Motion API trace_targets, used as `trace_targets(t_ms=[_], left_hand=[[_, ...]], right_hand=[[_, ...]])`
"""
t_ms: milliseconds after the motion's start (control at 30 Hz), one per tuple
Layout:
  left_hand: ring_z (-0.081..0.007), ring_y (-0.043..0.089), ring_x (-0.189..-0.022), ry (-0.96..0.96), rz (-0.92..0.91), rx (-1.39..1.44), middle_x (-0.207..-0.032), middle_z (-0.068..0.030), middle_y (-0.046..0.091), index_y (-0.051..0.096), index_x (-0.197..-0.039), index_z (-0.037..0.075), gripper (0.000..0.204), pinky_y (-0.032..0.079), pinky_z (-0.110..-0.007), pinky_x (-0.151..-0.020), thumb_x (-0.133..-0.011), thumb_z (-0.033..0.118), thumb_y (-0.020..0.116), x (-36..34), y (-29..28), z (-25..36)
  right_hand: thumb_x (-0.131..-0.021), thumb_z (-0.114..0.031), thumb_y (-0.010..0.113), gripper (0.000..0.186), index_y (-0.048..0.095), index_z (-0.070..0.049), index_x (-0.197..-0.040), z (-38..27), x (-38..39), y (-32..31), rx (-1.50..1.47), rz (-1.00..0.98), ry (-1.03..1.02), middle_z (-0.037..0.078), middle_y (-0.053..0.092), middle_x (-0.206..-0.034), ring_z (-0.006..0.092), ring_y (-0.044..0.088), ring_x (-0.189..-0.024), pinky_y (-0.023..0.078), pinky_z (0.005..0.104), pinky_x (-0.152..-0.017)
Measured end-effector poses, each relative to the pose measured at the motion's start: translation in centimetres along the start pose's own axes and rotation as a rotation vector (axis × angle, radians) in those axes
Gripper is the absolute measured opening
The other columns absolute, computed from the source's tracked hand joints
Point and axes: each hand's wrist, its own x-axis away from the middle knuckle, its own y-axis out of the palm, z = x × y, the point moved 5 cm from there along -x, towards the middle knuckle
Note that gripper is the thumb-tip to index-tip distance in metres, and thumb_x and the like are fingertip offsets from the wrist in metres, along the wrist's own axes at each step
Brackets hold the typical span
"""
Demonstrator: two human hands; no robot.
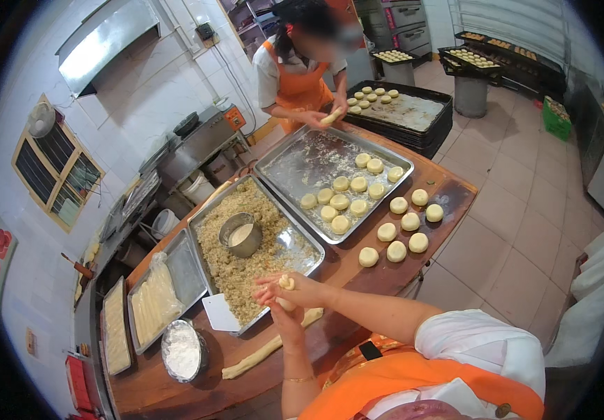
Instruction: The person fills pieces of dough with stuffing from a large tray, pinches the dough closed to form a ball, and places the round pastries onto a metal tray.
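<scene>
My left hand [289, 325] cups a pale dough ball [286, 304] from below, above the near edge of the filling tray. Around its top, my right hand [303, 290] is closed, and a small nub of dough pokes out between the fingers. Just beyond my hands is a metal tray of crumbly tan filling [235, 250], with a metal bowl [241, 236] of pale powder or grain resting in it. A white scraper [220, 312] lies at that tray's near left corner. A long dough rope [263, 353] runs along the table beneath my hands.
Several round dough cakes [410, 222] sit on the wooden table at right; more lie on a floured tray [302, 157]. A co-worker [302, 84] across the table holds dough. At left are a flour bowl [181, 351] and a tray of plastic-covered dough strips [155, 294]. Stacked black trays [414, 119] stand beyond.
</scene>
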Motion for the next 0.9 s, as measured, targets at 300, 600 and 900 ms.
trace_targets(t_ms=[300,600,900], left_hand=[[-0.0113,0.047,-0.080,0.081,0.024,-0.144,-0.101,-0.0005,0.054,0.042,-0.135,0.010,0.067,0.036,-0.026,-0.068,-0.098,0.065,0.042,1.5,1.7,2.0],[-0.0120,0.055,-0.099,0.082,0.026,-0.293,-0.117,-0.0048,0.055,0.039,-0.139,0.005,0.064,0.045,-0.025,-0.076,-0.099,0.055,0.048,0.9,2.1,0.8],[-0.0144,0.053,-0.098,0.227,0.086,-0.533,-0.113,-0.0056,0.054,0.044,-0.133,0.003,0.060,0.043,-0.027,-0.079,-0.102,0.054,0.045,-0.3,0.9,-0.5]], right_hand=[[-0.103,-0.047,0.046,0.052,0.074,-0.004,-0.111,-3.8,0.2,0.8,0.194,0.051,-0.158,0.011,0.061,-0.136,0.0265,0.028,-0.148,0.028,0.0413,-0.118],[-0.104,-0.044,0.047,0.050,0.073,-0.002,-0.106,1.1,-0.3,-1.8,-0.114,0.028,0.045,0.015,0.061,-0.134,0.0268,0.043,-0.139,0.035,0.0398,-0.114],[-0.103,-0.041,0.047,0.047,0.073,-0.002,-0.112,4.3,-0.7,-2.4,-0.272,0.005,0.115,0.012,0.061,-0.135,0.0299,0.037,-0.143,0.027,0.0441,-0.118]])
